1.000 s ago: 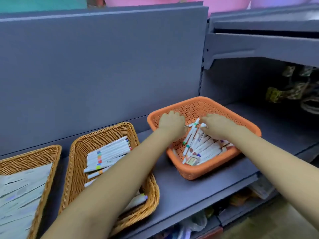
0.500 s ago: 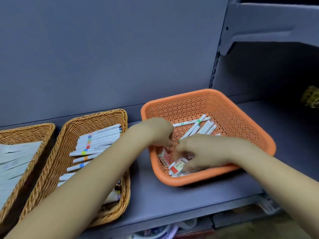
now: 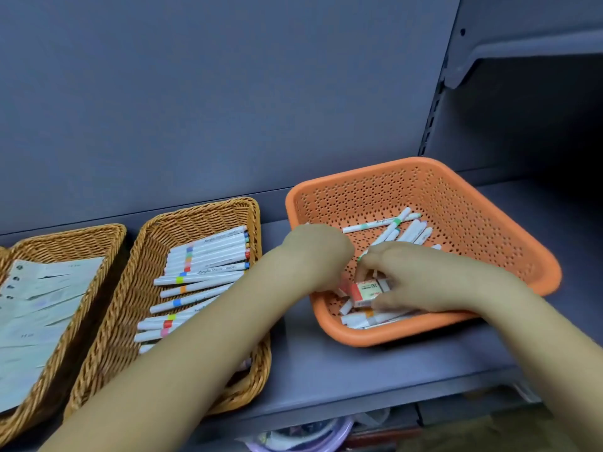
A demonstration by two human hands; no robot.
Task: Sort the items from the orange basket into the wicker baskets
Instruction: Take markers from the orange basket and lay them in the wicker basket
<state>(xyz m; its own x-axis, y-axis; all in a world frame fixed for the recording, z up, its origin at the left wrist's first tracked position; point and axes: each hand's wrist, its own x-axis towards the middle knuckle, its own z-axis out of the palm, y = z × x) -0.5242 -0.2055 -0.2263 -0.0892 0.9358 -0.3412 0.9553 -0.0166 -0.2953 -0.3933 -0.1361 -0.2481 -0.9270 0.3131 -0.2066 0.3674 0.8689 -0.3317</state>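
Sitting on the grey shelf (image 3: 342,370), at its right: the orange basket (image 3: 489,230), perforated plastic, holding white markers (image 3: 401,233) toward its back and more along its near wall, with a small red-and-white eraser box (image 3: 367,291) among them. Pinching that eraser box between thumb and curled fingers: the right hand (image 3: 421,278), reaching in over the basket's near rim. Dipping into the basket's left corner just beside it: the left hand (image 3: 318,256), fingers curled downward and hidden behind the knuckles, so whether gripping anything cannot be told. Crossing over the middle wicker basket (image 3: 202,216): the left forearm, covering part of that basket's near end. Lying inside the wicker basket in rough rows: white markers with coloured bands (image 3: 202,265), pointing left to right. Standing just beside it on the left: a second wicker basket (image 3: 98,233), filled with pale flat paper packets (image 3: 39,305) overlapping one another. Rising behind all three baskets: a plain grey back panel (image 3: 212,93). Showing blurred under the shelf edge: some goods on a lower level.
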